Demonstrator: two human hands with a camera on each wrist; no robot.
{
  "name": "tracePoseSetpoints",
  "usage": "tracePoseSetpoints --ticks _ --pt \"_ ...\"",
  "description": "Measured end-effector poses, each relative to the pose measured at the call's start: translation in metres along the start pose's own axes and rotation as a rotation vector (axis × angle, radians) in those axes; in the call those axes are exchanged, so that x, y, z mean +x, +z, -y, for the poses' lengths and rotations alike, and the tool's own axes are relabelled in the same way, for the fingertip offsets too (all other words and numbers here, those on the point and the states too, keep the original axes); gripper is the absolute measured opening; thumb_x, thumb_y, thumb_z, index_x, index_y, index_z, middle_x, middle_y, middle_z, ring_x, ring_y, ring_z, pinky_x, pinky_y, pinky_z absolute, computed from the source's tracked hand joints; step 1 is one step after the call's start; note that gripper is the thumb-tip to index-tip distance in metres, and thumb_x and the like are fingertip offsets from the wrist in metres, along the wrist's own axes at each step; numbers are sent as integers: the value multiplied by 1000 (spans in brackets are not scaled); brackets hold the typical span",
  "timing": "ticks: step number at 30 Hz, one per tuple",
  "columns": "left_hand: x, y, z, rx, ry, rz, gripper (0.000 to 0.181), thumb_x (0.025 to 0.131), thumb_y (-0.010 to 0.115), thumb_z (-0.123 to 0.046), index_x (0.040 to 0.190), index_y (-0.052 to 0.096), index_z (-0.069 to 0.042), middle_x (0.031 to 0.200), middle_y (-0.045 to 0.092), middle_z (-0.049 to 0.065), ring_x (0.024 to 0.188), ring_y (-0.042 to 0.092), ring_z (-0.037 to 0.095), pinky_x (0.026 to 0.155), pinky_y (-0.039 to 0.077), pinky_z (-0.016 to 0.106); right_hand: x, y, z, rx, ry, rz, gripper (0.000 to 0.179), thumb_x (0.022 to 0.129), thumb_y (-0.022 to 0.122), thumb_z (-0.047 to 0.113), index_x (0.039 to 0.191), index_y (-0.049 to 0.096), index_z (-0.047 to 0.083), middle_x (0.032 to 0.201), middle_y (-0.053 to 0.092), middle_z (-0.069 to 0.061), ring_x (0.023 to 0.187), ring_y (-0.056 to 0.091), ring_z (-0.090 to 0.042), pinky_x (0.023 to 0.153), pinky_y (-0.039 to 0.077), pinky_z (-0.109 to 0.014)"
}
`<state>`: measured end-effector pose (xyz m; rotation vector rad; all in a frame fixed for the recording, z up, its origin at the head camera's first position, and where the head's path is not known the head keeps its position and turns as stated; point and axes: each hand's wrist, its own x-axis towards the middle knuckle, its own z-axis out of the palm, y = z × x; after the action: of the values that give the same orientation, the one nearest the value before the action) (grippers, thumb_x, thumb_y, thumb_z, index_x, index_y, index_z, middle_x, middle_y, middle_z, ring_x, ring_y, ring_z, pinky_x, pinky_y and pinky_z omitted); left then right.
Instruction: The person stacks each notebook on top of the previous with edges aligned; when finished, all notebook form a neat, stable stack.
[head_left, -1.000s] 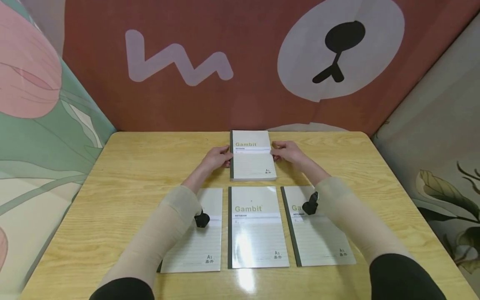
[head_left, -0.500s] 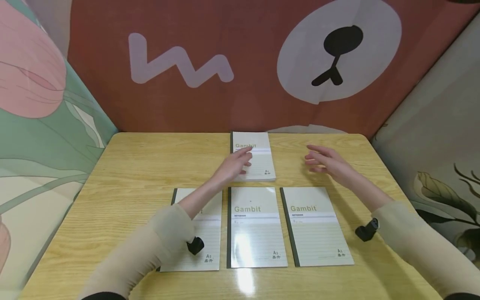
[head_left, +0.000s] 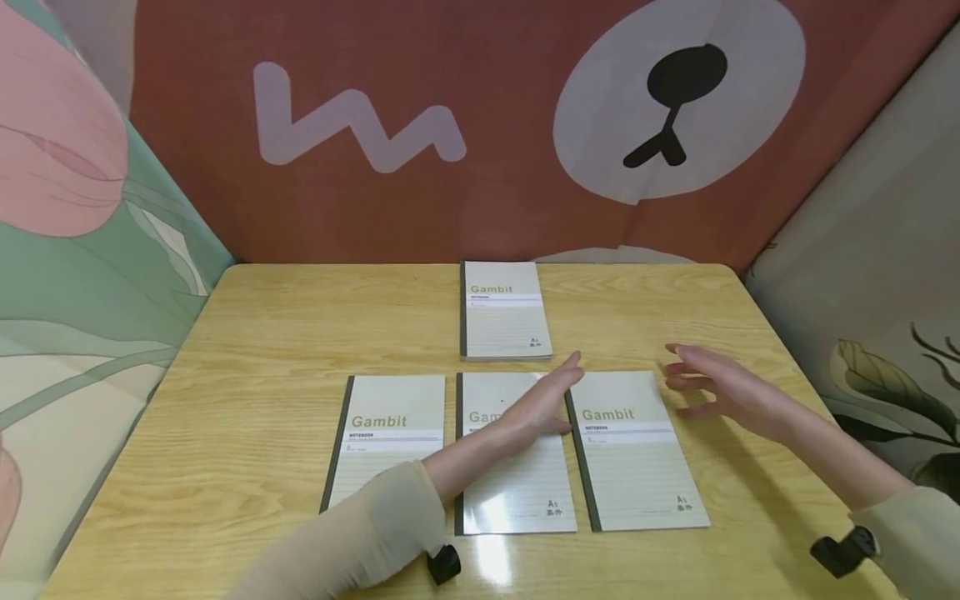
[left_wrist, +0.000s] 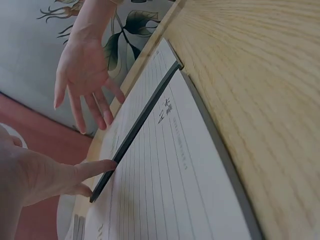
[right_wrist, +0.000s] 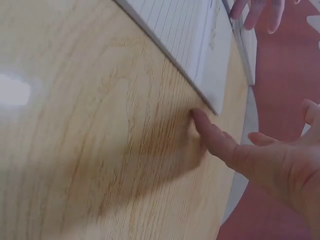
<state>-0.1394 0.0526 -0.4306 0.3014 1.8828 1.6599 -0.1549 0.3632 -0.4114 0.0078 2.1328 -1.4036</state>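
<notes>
Three "Gambit" A5 notebooks with dark spines lie in a near row: the left notebook (head_left: pixel 386 450), the middle notebook (head_left: pixel 517 492) and the right notebook (head_left: pixel 637 475). My left hand (head_left: pixel 534 410) reaches over the middle one, fingers fairly straight. Its thumb (left_wrist: pixel 97 167) is at the right notebook's spine; whether it touches is unclear. Off that notebook's right edge is my right hand (head_left: pixel 727 390), fingers spread and relaxed, holding nothing. In the right wrist view its lowest finger (right_wrist: pixel 212 132) hovers close to the notebook's corner. A stack of notebooks (head_left: pixel 504 321) sits behind the row.
The wooden table (head_left: pixel 262 350) meets a red-brown wall (head_left: pixel 510 217) with cartoon shapes at its back edge. Patterned walls flank it left and right. Glare falls on the middle notebook and the wood in front of it.
Both hands have left the sides of the back stack. My left hand came toward me and rightward over the middle notebook; my right hand went right and nearer. The notebooks stay in place.
</notes>
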Motion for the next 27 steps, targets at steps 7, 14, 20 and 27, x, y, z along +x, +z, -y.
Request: tracePoseSetpoints --ticks 7,14,20,27 --pt "-1 8 2 -51 -14 -26 68 107 31 -51 166 17 -20 175 9 -6 163 7 22 116 44 56 -15 12 1 59 99 61 78 111 27 54 166 -7 11 168 4 -33 154 16 -53 101 57 -56" --pt "-5 9 3 -86 -48 -33 66 108 32 -46 166 19 -18 175 10 -3 163 5 24 114 46 56 -16 22 3 68 199 8 82 110 31 54 164 -2 2 156 24 -32 135 46 -41 95 61 -50" --pt "-5 10 6 -76 -65 -55 66 108 34 -45 166 20 -18 175 12 -2 163 8 25 104 56 50 -15 23 5 42 275 -47 79 110 32 52 159 11 -7 135 50 -26 107 65 -24 91 63 -45" --pt "-5 10 9 -180 -66 -154 55 106 43 -33 155 44 -7 169 32 9 156 29 35 92 62 44 -13 25 1 -16 278 -32 66 112 34 43 150 36 -10 110 63 -9 99 62 -20 87 60 -38"
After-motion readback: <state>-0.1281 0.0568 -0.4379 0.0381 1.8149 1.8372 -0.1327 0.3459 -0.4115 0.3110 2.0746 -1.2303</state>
